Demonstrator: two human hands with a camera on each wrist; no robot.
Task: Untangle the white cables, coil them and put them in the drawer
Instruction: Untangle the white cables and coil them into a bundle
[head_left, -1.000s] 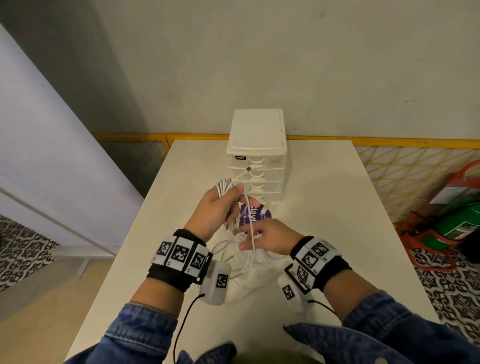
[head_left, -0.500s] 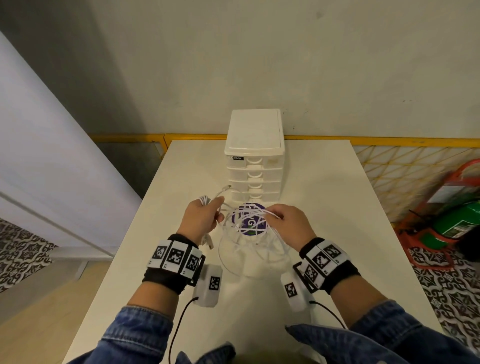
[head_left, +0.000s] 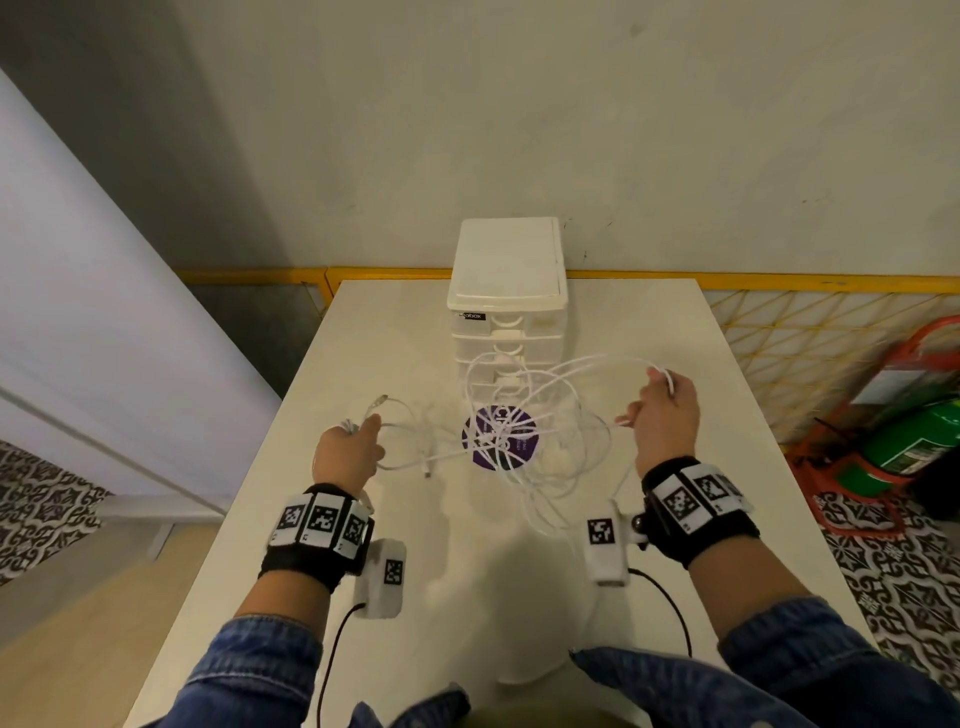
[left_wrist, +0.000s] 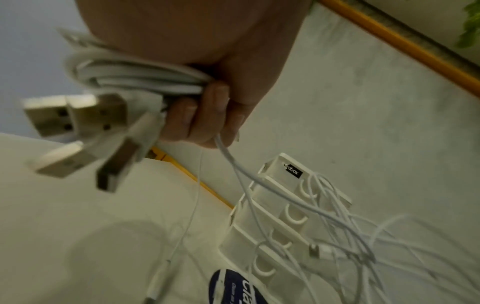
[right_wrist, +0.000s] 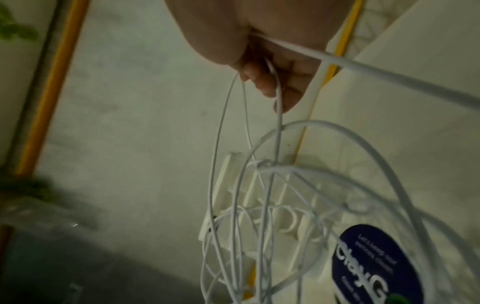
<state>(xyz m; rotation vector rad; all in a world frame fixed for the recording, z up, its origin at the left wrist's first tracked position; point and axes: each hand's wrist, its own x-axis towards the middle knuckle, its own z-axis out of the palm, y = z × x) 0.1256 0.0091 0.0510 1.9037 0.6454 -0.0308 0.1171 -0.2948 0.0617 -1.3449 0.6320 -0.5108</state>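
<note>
A tangle of thin white cables (head_left: 524, 415) stretches in loose loops between my two hands, above the table. My left hand (head_left: 348, 452) grips a bunch of cable turns (left_wrist: 135, 80) in its fist, with several USB plugs (left_wrist: 78, 127) sticking out. My right hand (head_left: 662, 410) is raised to the right and holds a few cable loops (right_wrist: 275, 86) in curled fingers. The white drawer unit (head_left: 506, 291) stands at the table's back with all drawers shut. Strands hang in front of its drawers (left_wrist: 291, 214).
A round purple sticker (head_left: 524, 447) lies on the white table (head_left: 405, 338) just before the drawer unit. A yellow rail (head_left: 779, 280) runs behind the table. Right of the table stand a green cylinder (head_left: 914, 441) and a red frame.
My hands have pulled apart, the left leftwards and the right up and to the right. The cable bundle, bunched between them a second ago, is now spread into wide loops.
</note>
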